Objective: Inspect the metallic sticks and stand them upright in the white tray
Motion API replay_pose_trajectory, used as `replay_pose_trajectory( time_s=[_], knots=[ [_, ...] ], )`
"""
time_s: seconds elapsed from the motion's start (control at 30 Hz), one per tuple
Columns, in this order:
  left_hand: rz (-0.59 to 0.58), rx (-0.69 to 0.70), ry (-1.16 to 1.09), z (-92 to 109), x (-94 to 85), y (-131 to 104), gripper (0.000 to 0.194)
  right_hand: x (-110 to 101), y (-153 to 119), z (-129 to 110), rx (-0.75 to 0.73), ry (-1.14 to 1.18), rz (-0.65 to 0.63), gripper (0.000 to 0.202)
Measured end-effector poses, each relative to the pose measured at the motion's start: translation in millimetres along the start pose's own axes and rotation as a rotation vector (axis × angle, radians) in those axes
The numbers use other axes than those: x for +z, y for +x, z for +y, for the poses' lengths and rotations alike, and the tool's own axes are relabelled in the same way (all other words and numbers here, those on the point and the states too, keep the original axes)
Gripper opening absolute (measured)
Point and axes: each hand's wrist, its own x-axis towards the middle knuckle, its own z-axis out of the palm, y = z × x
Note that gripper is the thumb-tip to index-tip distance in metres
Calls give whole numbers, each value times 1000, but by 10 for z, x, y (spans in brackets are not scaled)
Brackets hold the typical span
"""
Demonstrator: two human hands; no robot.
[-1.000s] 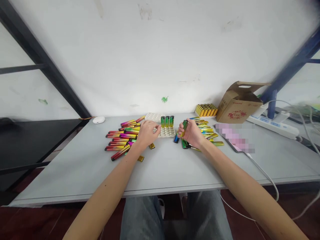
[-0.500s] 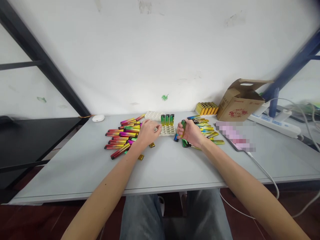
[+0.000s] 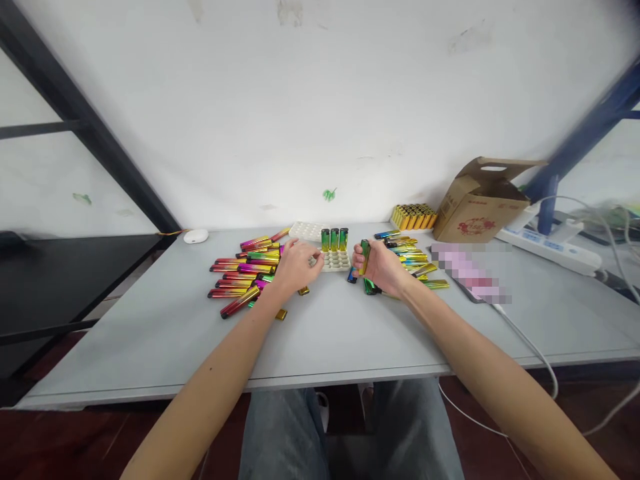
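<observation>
Inside the front tray (image 3: 337,269) stand three lighters (image 3: 335,240); right hand (image 3: 384,265) grips another lighter (image 3: 365,256), hold of left hand (image 3: 298,267) unclear.

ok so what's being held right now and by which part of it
The right hand holds a green-and-yellow lighter, gripped around its body. Whether the left hand holds anything cannot be told.

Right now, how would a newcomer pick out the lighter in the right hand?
On the grey table, find the white tray with three upright lighters. Right of it, the right hand holds the green-and-yellow lighter, the only one visibly gripped.
</observation>
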Motion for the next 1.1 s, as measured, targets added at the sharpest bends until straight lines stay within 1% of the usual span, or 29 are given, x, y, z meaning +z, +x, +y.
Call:
replay_pose_trajectory(
  time_s=[0.13, 0.43, 0.8, 1.1],
  knots=[
    [8, -5, 20, -10, 2, 8, 23, 2, 0, 7, -4, 4, -18, 27],
    [0, 3, 25, 0, -8, 11, 24, -3, 16, -7, -9, -11, -11, 27],
    [-4, -7, 40, -2, 0, 23, 25, 7, 5, -4, -5, -2, -18, 24],
    [-10, -3, 50, -15, 2, 21, 28, 18, -58, -45, -55, 87, -67, 29]
  ],
)
